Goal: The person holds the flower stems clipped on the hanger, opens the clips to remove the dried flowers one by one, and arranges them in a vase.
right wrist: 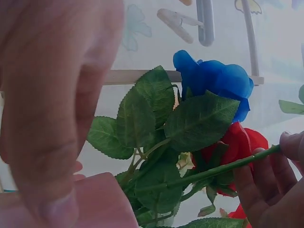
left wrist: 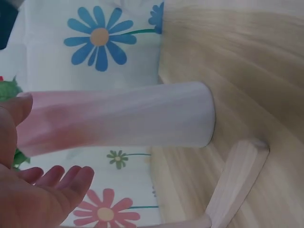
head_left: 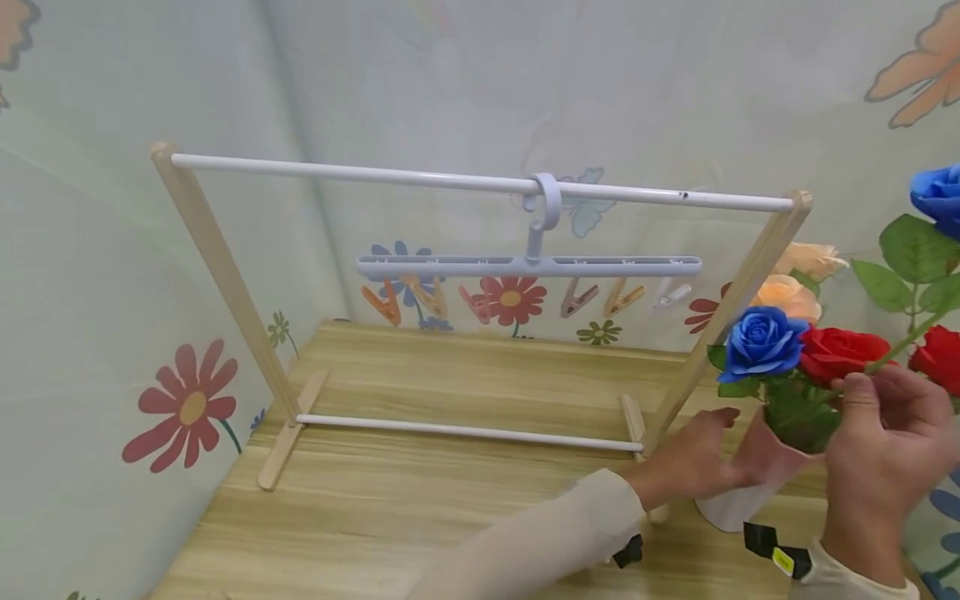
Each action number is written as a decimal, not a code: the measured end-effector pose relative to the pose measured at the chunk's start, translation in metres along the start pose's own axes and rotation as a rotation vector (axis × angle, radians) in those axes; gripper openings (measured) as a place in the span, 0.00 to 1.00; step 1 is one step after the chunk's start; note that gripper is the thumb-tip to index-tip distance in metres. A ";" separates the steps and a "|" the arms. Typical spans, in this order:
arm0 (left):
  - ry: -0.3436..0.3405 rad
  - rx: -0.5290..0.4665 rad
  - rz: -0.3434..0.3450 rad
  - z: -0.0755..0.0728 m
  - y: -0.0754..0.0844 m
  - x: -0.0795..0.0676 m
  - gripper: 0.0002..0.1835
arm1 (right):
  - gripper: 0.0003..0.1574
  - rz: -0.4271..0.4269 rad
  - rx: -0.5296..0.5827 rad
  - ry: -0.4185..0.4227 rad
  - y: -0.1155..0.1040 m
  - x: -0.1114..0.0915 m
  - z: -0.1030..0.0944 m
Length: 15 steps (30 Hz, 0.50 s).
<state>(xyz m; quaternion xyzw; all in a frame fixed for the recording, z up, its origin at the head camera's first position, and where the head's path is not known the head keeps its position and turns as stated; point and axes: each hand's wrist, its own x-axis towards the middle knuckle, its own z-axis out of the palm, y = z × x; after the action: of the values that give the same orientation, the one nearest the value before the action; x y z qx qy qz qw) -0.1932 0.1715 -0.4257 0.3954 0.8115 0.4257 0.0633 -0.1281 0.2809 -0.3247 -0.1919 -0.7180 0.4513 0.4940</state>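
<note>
My right hand (head_left: 888, 450) pinches the green stem (right wrist: 209, 172) of a blue rose (head_left: 941, 200), whose bloom is high at the right edge of the head view. This stem slants down toward the mouth of a pink-and-white vase (left wrist: 118, 116). Around the vase's upper part is my left hand (head_left: 693, 458), its thumb overlapping the rim and its relaxed fingers spread on the other side. Another blue rose (head_left: 765, 342), a red rose (head_left: 843, 354) and peach roses (head_left: 787, 296) stand in or behind the vase. Leaves hide the stem's lower end.
Left of the vase stands a wooden rack with a white top bar (head_left: 360, 175) and wooden feet (left wrist: 237, 178). A pale hanger (head_left: 457, 267) with several coloured clips hangs from it. Another red rose (head_left: 937, 358) shows behind my right hand. All stand on a wood-grain table (head_left: 420, 500).
</note>
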 end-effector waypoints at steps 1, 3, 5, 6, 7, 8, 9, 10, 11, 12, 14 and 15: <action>0.000 -0.045 -0.020 0.002 0.001 0.001 0.38 | 0.17 0.002 -0.012 0.005 -0.001 0.001 0.000; 0.005 -0.110 -0.071 0.007 0.003 0.003 0.39 | 0.17 0.002 -0.024 0.019 0.001 0.002 0.001; 0.011 -0.145 -0.086 0.011 0.005 0.006 0.38 | 0.15 0.003 -0.036 0.029 0.005 0.004 0.002; 0.013 -0.164 -0.092 0.013 0.005 0.007 0.36 | 0.15 0.003 -0.053 0.034 0.007 0.004 0.003; 0.018 -0.159 -0.094 0.014 0.006 0.008 0.35 | 0.15 0.015 -0.059 0.040 0.010 0.004 0.003; 0.021 -0.166 -0.094 0.016 0.007 0.010 0.34 | 0.14 0.024 -0.066 0.046 0.013 0.004 0.004; 0.025 -0.166 -0.096 0.018 0.007 0.010 0.34 | 0.14 0.031 -0.072 0.051 0.016 0.004 0.005; 0.026 -0.175 -0.089 0.019 0.008 0.012 0.33 | 0.13 0.043 -0.083 0.055 0.019 0.004 0.006; 0.031 -0.175 -0.085 0.021 0.008 0.013 0.32 | 0.13 0.055 -0.096 0.059 0.022 0.004 0.007; 0.038 -0.165 -0.089 0.023 0.009 0.013 0.32 | 0.13 0.059 -0.104 0.064 0.025 0.004 0.008; 0.054 -0.175 -0.074 0.026 0.009 0.015 0.33 | 0.13 0.057 -0.111 0.073 0.030 0.003 0.011; 0.067 -0.165 -0.067 0.027 0.009 0.015 0.33 | 0.13 0.057 -0.113 0.074 0.032 0.003 0.012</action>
<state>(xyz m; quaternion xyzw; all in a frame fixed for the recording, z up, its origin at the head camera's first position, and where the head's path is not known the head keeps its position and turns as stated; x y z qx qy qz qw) -0.1862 0.2025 -0.4322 0.3470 0.7881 0.5017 0.0826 -0.1453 0.2942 -0.3515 -0.2565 -0.7178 0.4162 0.4957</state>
